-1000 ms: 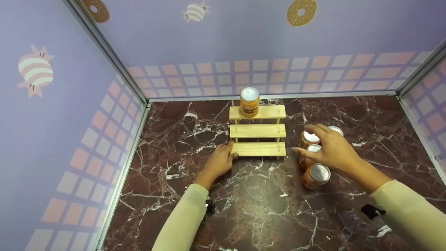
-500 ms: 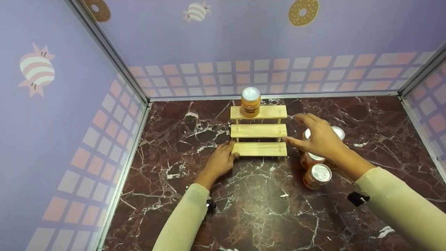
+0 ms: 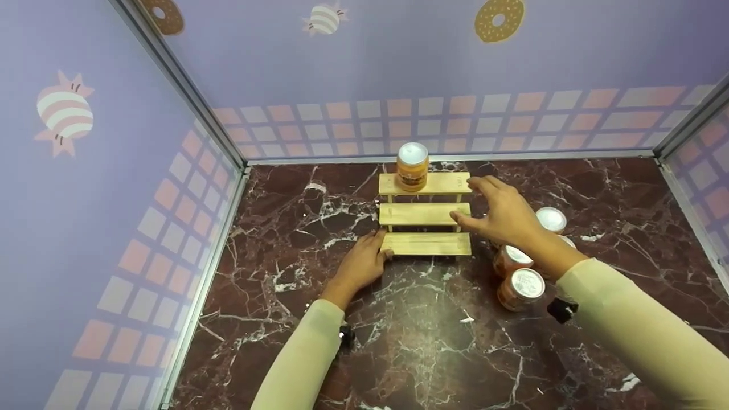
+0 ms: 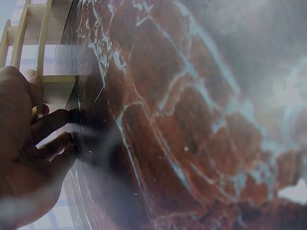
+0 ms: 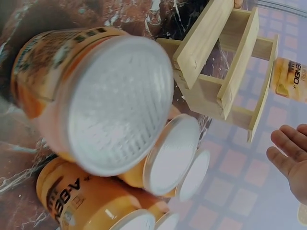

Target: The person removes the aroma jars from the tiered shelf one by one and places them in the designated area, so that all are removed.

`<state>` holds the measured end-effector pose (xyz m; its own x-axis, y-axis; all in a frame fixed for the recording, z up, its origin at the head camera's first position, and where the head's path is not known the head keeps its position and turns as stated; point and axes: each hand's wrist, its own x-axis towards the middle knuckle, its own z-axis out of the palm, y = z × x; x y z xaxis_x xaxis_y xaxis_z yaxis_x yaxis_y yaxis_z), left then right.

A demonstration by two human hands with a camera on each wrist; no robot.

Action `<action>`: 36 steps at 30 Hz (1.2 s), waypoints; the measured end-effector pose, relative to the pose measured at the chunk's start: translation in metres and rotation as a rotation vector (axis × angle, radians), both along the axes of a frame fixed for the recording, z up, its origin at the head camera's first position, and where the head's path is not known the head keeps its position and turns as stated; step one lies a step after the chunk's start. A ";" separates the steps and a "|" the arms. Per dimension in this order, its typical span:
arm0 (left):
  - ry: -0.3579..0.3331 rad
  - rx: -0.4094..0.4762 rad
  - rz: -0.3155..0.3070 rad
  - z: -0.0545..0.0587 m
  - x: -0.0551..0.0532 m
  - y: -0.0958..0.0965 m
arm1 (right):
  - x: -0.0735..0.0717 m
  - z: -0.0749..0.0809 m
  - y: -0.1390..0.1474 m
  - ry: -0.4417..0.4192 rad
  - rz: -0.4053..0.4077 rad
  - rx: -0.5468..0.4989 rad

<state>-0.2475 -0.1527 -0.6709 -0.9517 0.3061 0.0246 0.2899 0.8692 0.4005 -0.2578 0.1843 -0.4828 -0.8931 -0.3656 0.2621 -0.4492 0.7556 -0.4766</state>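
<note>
A pale wooden three-tier step rack [image 3: 425,214] stands on the marble-patterned surface. One orange can with a silvery lid [image 3: 413,168] stands upright on its top step, left of the middle. My left hand [image 3: 360,261] pinches the left end of the lowest step; in the left wrist view, the thumb and a finger close on the board's end. My right hand [image 3: 504,213] has its fingers spread at the right ends of the upper two steps. Nothing is between them, as the right hand [image 5: 292,160] in the right wrist view also shows.
Several more orange cans [image 3: 521,289] are grouped right of the rack, partly hidden under my right forearm. A purple back wall [image 3: 364,131] with pink and white squares rises close behind the rack. A similar side wall [image 3: 131,228] bounds the left.
My right hand has moved left and away from over the grouped cans to the rack's right end, empty. The left hand keeps its hold, and the can on top has stayed put.
</note>
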 end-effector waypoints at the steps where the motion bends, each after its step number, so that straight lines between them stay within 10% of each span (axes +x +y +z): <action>1: -0.002 0.003 0.001 0.000 0.000 0.000 | -0.002 0.000 -0.002 -0.005 -0.002 0.002; 36: -0.016 0.016 0.015 -0.001 -0.001 -0.001 | -0.045 0.005 -0.055 -0.150 -0.082 0.017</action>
